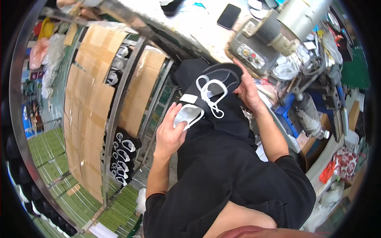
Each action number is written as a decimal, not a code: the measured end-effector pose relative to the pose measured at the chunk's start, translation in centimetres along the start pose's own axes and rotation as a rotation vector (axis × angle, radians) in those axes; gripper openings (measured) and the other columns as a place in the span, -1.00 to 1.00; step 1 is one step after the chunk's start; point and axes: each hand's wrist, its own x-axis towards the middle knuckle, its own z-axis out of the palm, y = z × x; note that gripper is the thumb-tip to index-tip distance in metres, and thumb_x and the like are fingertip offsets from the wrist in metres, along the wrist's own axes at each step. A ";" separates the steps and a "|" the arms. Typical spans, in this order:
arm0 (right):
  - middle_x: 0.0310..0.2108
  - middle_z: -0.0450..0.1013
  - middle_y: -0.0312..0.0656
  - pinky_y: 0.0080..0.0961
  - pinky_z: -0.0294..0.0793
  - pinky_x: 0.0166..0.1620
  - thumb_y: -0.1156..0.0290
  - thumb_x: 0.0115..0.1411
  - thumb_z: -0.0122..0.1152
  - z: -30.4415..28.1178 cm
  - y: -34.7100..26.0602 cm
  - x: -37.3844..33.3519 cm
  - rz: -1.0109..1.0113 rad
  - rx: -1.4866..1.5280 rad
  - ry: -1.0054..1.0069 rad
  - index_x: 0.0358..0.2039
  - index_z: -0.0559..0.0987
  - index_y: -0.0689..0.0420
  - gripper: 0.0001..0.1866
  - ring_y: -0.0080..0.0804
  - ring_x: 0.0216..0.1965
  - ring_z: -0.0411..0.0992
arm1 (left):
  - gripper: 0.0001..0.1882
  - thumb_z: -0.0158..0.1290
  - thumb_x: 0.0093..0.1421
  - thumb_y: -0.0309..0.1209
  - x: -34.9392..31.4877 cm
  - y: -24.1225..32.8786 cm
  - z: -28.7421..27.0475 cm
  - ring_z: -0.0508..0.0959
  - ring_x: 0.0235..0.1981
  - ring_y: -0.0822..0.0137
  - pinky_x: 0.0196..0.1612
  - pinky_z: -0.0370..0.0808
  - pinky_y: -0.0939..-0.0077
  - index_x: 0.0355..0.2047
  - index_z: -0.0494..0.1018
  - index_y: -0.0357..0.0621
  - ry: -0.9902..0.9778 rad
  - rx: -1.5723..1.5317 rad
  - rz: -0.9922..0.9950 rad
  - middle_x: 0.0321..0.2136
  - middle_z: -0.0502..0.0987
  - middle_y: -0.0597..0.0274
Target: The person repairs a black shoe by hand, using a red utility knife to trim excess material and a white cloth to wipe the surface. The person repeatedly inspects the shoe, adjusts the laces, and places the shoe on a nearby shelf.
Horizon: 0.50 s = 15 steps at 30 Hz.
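Note:
A black shoe with white laces and a white lining lies across my lap, held between both hands. Its toe points away to the upper right, and its opening faces me. My left hand grips the heel end, the thumb at the white-lined opening and the fingers along the collar. At the toe, my right hand closes round the outer side, its fingers partly hidden behind the shoe. The white laces lie tied in loops on the upper, and a white patch shows on the strap next to the opening.
To my left stands a metal rack with cardboard sheets and several black-and-white shoes. A workbench ahead bears a dark phone and a machine with a button panel. Tools and a plastic bottle crowd the right.

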 end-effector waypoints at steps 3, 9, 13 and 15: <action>0.05 0.53 -0.13 -0.37 0.50 0.09 -0.10 0.45 -0.12 -3.0 -2.0 -1.7 -0.092 0.255 -0.096 0.24 0.37 0.26 -0.33 -0.35 0.04 0.51 | -0.87 0.19 -0.01 -0.61 4.7 1.3 -0.3 0.53 0.13 -0.10 -0.04 0.62 0.28 -0.43 0.51 -0.16 -0.014 0.046 0.227 0.12 0.46 -0.01; 0.04 0.53 -0.07 -0.37 0.42 0.17 -0.01 0.48 -0.14 -4.5 -7.3 -4.7 -0.311 0.074 0.287 0.14 0.46 0.32 -0.41 -0.33 0.07 0.49 | -0.73 0.28 -0.17 -0.69 10.4 2.7 2.2 0.49 0.16 -0.20 0.09 0.59 0.11 -0.41 0.59 -0.15 0.038 -0.195 0.334 0.13 0.40 -0.16; -0.13 0.55 -0.19 -0.55 0.44 0.00 0.09 0.48 -0.08 -4.6 -10.7 -4.6 -0.356 -0.112 0.402 0.06 0.51 0.35 -0.48 -0.53 -0.13 0.48 | -0.54 0.43 -0.12 -0.43 13.0 5.3 2.4 0.42 0.17 -0.11 0.17 0.41 0.09 -0.18 0.54 -0.12 0.103 -0.271 0.216 0.08 0.41 -0.12; -0.26 0.52 -0.36 -0.70 0.37 -0.14 0.15 0.47 -0.03 -3.8 -12.2 -4.4 -0.346 -0.241 0.434 0.03 0.54 0.36 -0.53 -0.70 -0.27 0.38 | -0.32 0.44 -0.09 -0.23 12.8 5.6 2.1 0.42 0.04 -0.01 0.17 0.32 0.17 -0.01 0.42 -0.23 0.141 -0.243 0.174 0.02 0.40 -0.16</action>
